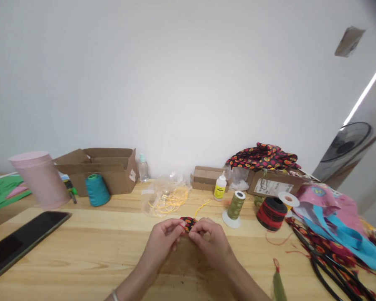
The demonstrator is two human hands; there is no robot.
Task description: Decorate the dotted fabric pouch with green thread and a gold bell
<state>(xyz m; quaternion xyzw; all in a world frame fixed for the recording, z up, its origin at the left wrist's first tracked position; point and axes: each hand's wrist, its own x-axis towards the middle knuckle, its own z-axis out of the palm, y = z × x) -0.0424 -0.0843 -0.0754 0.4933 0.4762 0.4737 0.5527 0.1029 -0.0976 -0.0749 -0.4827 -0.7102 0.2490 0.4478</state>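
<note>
Both of my hands meet above the wooden table (81, 251), pinching a small piece of dark patterned fabric (188, 222) with orange-red dots. My left hand (163, 240) grips its left side with closed fingers. My right hand (211, 240) pinches its right side, fingers curled. A yellow thread (201, 206) trails from the fabric toward a tangle of yellow cord (169, 201) lying in clear plastic behind it.
Olive thread spool (236, 205), glue bottle (219, 187), red-black spool (271, 213) and a heap of patterned, pink and blue fabric (329, 221) sit right. Teal spool (97, 190), cardboard box (97, 167), pink cup (40, 179) and a dark tablet (21, 240) sit left.
</note>
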